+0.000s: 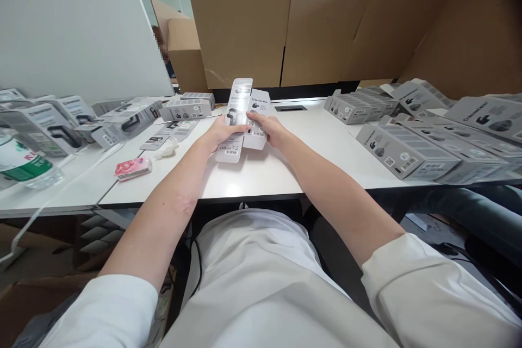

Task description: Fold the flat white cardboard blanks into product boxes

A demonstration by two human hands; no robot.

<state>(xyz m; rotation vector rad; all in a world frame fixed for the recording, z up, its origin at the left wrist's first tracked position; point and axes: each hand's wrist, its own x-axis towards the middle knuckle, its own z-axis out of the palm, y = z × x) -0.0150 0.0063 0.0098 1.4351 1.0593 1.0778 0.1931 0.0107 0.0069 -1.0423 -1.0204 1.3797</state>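
My left hand is closed around a long grey-and-white printed card with rounded ends, its thumb lying across the front. The card stands tilted above the table and shows a product picture and a barcode. Close on its right, my right hand grips a grey printed carton with a flap at its lower end. The right thumb and fingertips reach to the card's edge, where the two pieces overlap. Whether the carton is folded flat or opened out, I cannot tell.
Rows of grey cartons cover the table's right side, and more cartons stand on the left. Flat printed cards, a pink packet and a water bottle are left of my hands. Large cardboard rises behind.
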